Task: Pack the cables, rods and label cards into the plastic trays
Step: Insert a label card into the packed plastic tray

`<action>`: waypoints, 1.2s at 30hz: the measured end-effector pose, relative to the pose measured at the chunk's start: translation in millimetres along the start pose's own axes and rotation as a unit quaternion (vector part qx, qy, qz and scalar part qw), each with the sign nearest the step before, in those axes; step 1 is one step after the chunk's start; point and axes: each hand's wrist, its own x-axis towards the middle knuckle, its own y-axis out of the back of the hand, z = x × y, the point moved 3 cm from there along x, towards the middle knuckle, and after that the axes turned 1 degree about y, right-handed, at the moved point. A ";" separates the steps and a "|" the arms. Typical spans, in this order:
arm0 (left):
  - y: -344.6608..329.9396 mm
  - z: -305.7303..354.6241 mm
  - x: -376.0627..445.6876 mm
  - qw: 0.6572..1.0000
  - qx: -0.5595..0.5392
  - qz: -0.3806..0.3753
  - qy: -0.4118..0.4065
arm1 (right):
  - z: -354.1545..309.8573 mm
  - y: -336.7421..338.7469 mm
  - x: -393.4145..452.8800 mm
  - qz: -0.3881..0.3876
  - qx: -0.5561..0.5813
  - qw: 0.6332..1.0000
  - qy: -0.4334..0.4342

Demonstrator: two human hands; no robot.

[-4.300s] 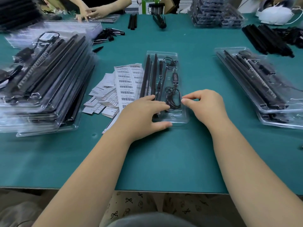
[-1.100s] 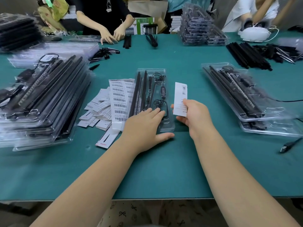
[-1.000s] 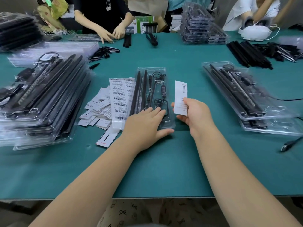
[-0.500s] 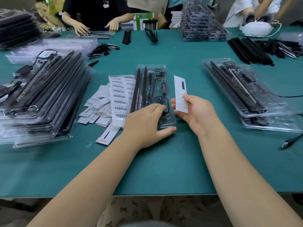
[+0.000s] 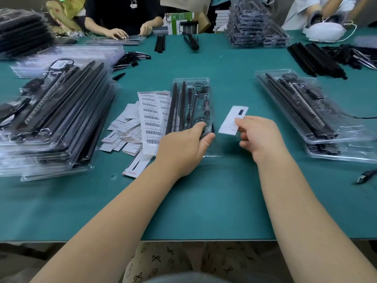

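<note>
A clear plastic tray (image 5: 190, 81) lies in the middle of the green table, holding black rods (image 5: 175, 105) and a coiled black cable (image 5: 206, 111). My left hand (image 5: 183, 148) grips the tray's near right edge, thumb on the outside. My right hand (image 5: 259, 135) pinches a white label card (image 5: 232, 119) just right of the tray, tilted and above the table. Barcode label sheets (image 5: 151, 117) and a loose heap of small cards (image 5: 126, 135) lie left of the tray.
A tall stack of filled trays (image 5: 51, 119) stands at the left. Two filled trays (image 5: 306, 107) lie at the right. Loose black rods (image 5: 314, 58) and more tray stacks (image 5: 255, 23) sit at the back. Other people's hands (image 5: 116, 33) work across the table. A cable plug (image 5: 365, 176) lies near right.
My right hand has tilted the label card and moved it a little away to the right of the tray. My left hand now grips the tray's edge instead of lying on it.
</note>
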 end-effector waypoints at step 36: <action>2.9 -6.2 -5.6 0.998 -0.026 0.040 -0.031 | 11.1 -37.0 3.4 -0.134 -0.417 0.873 0.215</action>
